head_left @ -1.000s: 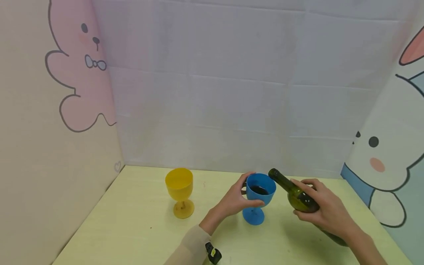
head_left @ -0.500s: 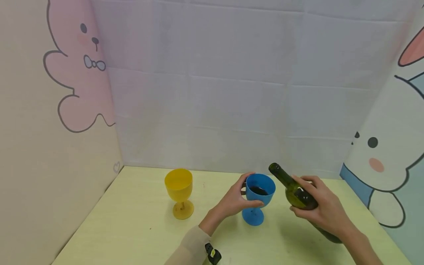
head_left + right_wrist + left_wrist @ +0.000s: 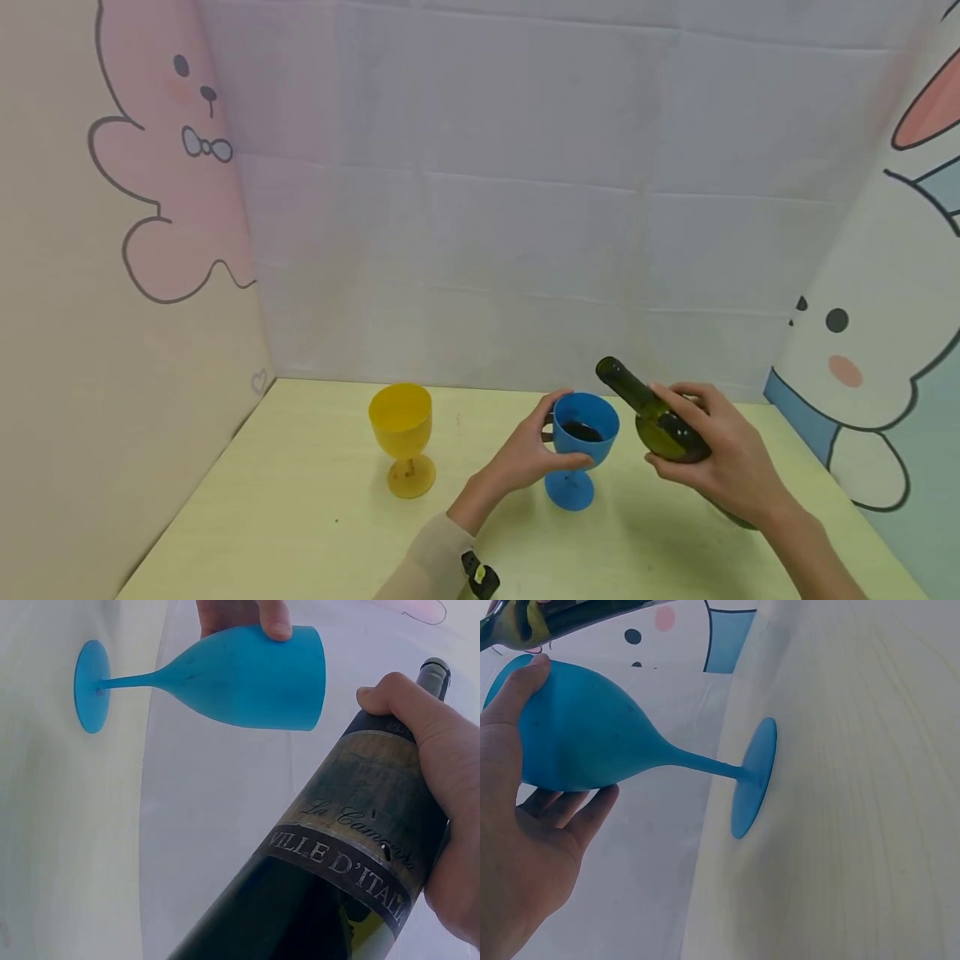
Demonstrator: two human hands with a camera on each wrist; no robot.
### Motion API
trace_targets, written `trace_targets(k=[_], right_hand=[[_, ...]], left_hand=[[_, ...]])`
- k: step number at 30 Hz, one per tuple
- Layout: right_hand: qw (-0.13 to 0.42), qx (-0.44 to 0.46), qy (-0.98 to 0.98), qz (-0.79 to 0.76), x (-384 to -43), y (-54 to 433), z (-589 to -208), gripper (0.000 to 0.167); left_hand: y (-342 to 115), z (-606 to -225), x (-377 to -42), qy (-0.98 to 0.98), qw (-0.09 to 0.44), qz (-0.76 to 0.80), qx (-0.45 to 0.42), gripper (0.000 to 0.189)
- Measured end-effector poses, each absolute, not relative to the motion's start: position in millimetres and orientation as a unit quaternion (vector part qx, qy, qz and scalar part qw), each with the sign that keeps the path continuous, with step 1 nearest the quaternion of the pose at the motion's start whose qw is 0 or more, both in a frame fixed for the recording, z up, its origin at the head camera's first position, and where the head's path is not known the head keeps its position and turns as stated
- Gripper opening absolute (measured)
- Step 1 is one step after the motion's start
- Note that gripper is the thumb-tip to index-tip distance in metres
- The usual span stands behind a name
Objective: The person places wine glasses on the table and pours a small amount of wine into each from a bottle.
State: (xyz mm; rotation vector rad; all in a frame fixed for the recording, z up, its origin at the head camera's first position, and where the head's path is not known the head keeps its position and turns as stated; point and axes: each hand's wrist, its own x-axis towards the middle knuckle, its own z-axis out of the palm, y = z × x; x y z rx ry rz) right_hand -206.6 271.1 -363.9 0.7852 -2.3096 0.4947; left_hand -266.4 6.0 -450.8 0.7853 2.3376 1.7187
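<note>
A blue goblet (image 3: 586, 407) with dark liquid in its bowl stands upright on the table, its foot flat on the surface. Around the bowl, my left hand (image 3: 529, 451) holds it, thumb on the near side and fingers behind. My right hand (image 3: 723, 454) grips a dark green wine bottle (image 3: 637, 395) by the shoulder, tilted with the neck up and to the left. The bottle's mouth is above the goblet's rim and apart from it; no stream shows. In the right wrist view the bottle's label (image 3: 337, 847) faces the camera.
A yellow goblet (image 3: 401, 422) stands upright to the left of the blue one. The pale yellow table (image 3: 300, 517) meets a white cloth backdrop (image 3: 480, 250) behind. Side panels with a pink cartoon animal (image 3: 180, 192) and a white one (image 3: 862, 333) flank the table.
The bottle has risen and moved slightly left in my right hand, its mouth lifting from rim height to above the blue goblet. My left hand keeps its hold on the goblet.
</note>
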Motion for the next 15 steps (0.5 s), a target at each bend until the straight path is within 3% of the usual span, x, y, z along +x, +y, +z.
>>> trace_targets(k=[15], right_hand=[[0.33, 0.318, -0.874, 0.163, -208.1, 261.5, -346.1, 0.094]], left_hand=[[4.2, -447.1, -263.3, 0.785, 0.073, 0.561, 0.252, 0.089]])
